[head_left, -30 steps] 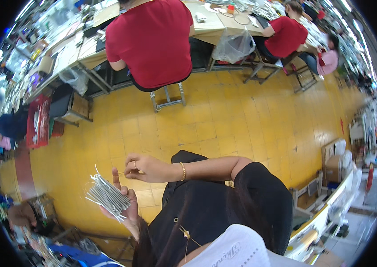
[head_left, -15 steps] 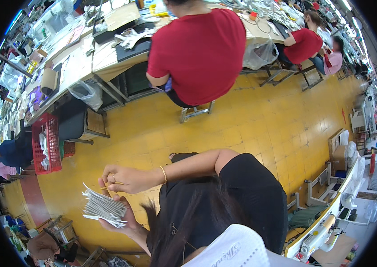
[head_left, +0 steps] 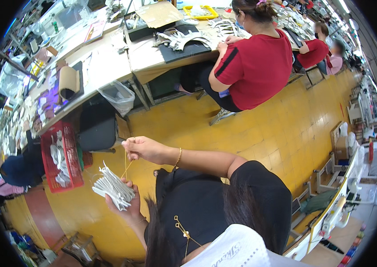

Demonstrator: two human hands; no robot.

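At our eight o'clock, our left hand (head_left: 130, 209) clasps the bundle of white strips (head_left: 115, 190); towards one o'clock from it, our right hand (head_left: 149, 150) pinches a stretched yellow band (head_left: 125, 156). Overpulling could snap it; a slack clasp could spill strips.

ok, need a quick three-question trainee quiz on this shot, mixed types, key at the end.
1. Multiple choice: what does the left hand hold?
A) a cardboard roll
B) a bundle of pale strips
C) a plastic bag

2. True or false: the right hand is empty and touches nothing.

3. Fill in: the basket toward the left of the picture is ____ in colour.

Key: 1. B; 2. False, it pinches a thin yellow band; 3. Red.
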